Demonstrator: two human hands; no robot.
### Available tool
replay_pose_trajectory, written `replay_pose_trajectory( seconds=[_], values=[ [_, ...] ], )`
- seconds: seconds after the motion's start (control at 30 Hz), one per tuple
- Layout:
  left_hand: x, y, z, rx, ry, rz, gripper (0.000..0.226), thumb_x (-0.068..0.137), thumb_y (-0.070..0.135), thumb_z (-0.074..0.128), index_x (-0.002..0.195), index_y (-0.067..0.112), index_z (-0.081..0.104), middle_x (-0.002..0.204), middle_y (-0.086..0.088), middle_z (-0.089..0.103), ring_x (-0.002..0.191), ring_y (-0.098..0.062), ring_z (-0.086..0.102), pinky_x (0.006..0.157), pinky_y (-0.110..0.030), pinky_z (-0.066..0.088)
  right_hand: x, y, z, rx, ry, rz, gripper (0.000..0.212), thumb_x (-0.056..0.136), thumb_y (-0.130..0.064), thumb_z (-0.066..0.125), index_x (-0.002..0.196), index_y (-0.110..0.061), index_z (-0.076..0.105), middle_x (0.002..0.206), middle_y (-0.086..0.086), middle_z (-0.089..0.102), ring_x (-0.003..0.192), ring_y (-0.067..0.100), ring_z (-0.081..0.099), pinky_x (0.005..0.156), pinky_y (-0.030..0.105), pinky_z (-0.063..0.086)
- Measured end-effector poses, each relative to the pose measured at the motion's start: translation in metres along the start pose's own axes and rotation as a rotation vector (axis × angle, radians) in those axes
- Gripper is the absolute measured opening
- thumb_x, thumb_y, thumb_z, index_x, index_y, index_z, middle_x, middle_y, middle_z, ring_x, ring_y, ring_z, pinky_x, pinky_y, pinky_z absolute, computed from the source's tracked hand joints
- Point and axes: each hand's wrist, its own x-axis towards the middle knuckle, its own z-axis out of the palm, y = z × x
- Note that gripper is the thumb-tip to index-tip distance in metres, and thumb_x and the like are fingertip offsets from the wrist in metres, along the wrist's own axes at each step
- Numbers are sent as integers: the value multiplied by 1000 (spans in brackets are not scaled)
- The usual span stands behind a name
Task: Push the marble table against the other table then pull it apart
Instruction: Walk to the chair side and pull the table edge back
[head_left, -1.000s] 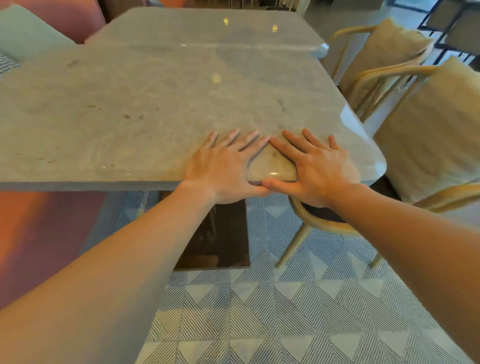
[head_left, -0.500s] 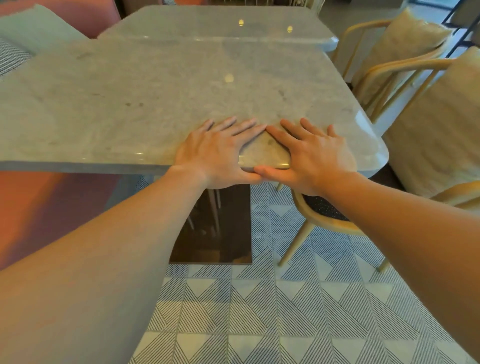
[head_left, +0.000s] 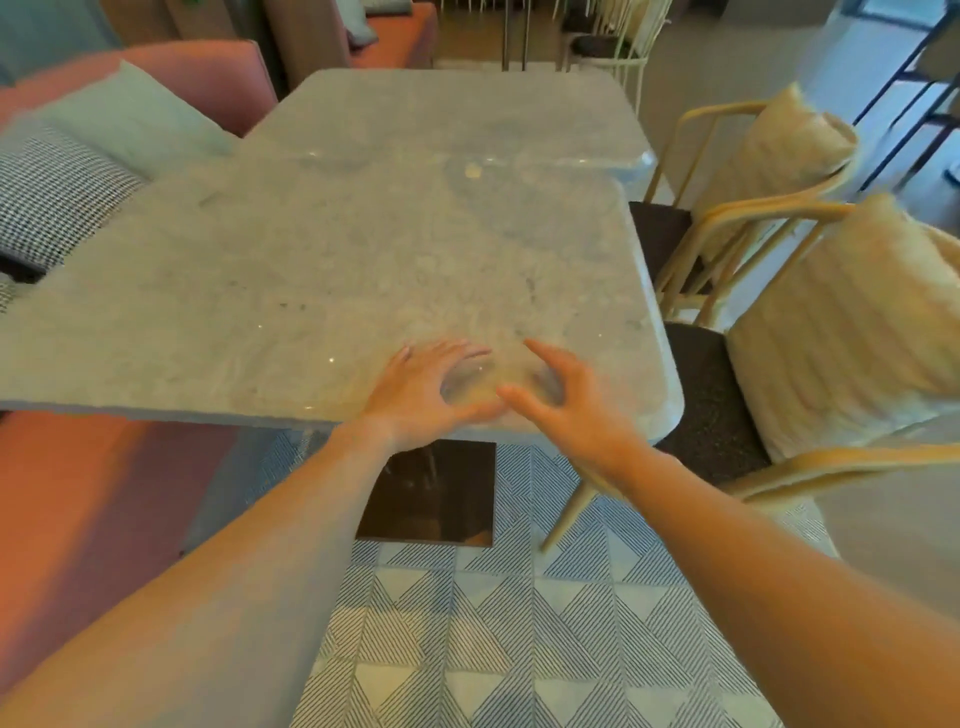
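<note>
Over the smooth, round-cornered marble table (head_left: 322, 270), left hand (head_left: 415, 397) and right hand (head_left: 566, 408) spread blurred fingers wide, empty.

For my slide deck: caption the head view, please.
Both hands, left and right, hover open-fingered at the marble table edge, abutting the other table.

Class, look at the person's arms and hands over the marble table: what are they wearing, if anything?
Nothing shows on them. The left hand and right hand are bare, with no rings, gloves or watch visible, and both forearms are uncovered all the way to the picture's edge, so no sleeve is in view. The fingers are motion-blurred.
</note>
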Motion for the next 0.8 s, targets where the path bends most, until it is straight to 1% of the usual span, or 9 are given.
replay_pose_trajectory(
  seconds=[0.07,0.13,0.17,0.27,0.4,0.57,0.67,0.73,0.8],
  values=[
    [-25,48,-33,-590,205,-39,66,85,62,80,140,35,58,156,7,55,149,-14,48,129,-47,33,-30,-30,-50,355,150,17,82,82,-78,66,150,-34,56,149,-7,61,132,5,57,119,48,46],
    [-53,101,-81,-854,443,85,63,84,64,82,137,38,59,148,4,63,144,-14,56,124,-36,41,-57,-68,-111,492,243,-90,79,81,-83,66,144,-37,62,141,-13,68,128,6,64,112,39,54],
    [-64,127,-106,-903,488,162,65,85,66,80,140,40,57,149,1,63,145,-16,56,123,-32,41,-69,-87,-140,538,269,-146,77,82,-84,65,144,-37,63,141,-14,68,131,8,64,112,34,53],
    [-80,205,-171,-924,520,323,70,84,69,78,144,44,54,155,-3,59,152,-23,49,126,-36,37,-96,-142,-218,597,281,-311,80,84,-82,65,145,-30,63,147,-10,66,141,16,59,116,34,48],
    [-74,279,-219,-914,550,374,76,77,79,76,138,39,56,149,6,62,150,-20,51,125,-45,37,-97,-180,-288,538,252,-457,82,85,-84,59,145,-28,56,150,-10,62,145,14,55,119,40,43],
    [-61,338,-232,-791,570,366,77,75,86,69,139,46,55,158,5,56,153,-18,48,127,-47,37,-75,-170,-355,571,219,-545,98,85,-85,57,154,-16,51,153,-8,59,144,9,54,121,34,44],
    [-53,371,-229,-704,528,318,79,74,89,68,140,46,56,156,10,58,151,-15,50,126,-46,39,-59,-153,-390,587,174,-612,97,86,-83,57,154,-14,51,153,-10,59,144,8,55,120,36,46],
    [-51,393,-223,-695,563,302,85,73,88,70,141,39,56,156,9,59,152,-16,50,126,-47,38,-49,-140,-415,601,132,-657,95,87,-82,58,154,-15,50,153,-9,58,144,9,55,121,39,45],
    [-45,413,-219,-728,629,299,80,72,86,72,138,43,61,153,8,61,152,-18,50,125,-45,39,-36,-128,-438,610,91,-694,94,87,-81,58,154,-16,50,153,-7,57,144,10,55,122,40,45]
  ],
)
